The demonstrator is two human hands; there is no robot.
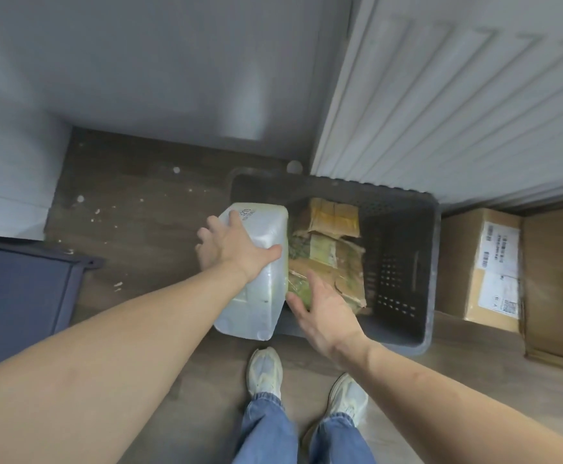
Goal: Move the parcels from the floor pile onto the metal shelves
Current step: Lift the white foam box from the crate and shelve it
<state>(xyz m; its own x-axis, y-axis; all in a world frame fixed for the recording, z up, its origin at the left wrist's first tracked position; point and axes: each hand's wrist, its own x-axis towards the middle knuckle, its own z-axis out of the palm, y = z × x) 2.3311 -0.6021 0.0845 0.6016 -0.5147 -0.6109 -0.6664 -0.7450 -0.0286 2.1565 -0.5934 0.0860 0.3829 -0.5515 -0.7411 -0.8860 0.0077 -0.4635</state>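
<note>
A white plastic-wrapped parcel (256,296) leans over the left rim of a dark grey perforated crate (404,262) on the floor. My left hand (233,249) grips the parcel from above, thumb on its right face and fingers over the left side. Inside the crate lie brown cardboard parcels (333,249) bound with tape. My right hand (323,309) hovers with spread fingers over the near end of those brown parcels, beside the white parcel's lower right edge. Whether it touches them I cannot tell.
A cardboard box with white labels (481,269) stands right of the crate, next to a brown panel (558,283). A dark blue bin (19,289) sits at the left. White slatted door (457,105) and grey wall behind. My feet (307,380) stand just before the crate.
</note>
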